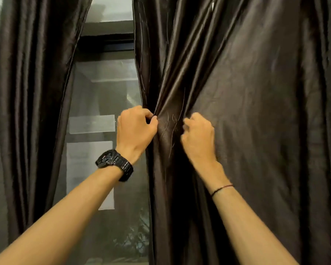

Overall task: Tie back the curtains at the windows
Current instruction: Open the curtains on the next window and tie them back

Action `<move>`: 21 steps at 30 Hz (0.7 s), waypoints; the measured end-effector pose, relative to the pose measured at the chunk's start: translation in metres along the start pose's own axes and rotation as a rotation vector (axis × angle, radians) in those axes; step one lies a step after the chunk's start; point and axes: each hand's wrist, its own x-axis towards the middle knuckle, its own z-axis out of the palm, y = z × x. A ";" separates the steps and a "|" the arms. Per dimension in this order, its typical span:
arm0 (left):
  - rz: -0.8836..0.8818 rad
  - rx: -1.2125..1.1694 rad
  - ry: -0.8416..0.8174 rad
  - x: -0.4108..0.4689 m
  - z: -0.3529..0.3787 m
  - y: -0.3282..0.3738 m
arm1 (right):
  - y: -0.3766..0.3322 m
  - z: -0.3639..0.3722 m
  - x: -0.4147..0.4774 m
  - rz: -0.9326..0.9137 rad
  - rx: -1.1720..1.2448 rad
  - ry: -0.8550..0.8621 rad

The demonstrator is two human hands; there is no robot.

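Note:
A dark brown satin right curtain (246, 111) hangs over the right half of the view, with loose pulled threads near its inner edge. My left hand (135, 129), a black watch on its wrist, pinches that inner edge at mid height. A short way to the right, my right hand (198, 134) is closed on a bunch of the same fabric, and folds radiate up from both grips. A matching left curtain (34, 92) hangs loose at the left. No tie-back band is visible.
Between the two curtains is a window (103, 104) covered by a mesh screen, with a dark frame bar across the top. Buildings and some foliage show dimly outside. A wall strip shows at the far left.

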 end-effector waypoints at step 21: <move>0.029 -0.202 0.053 0.015 0.008 0.001 | 0.030 -0.068 -0.004 0.287 -0.214 0.298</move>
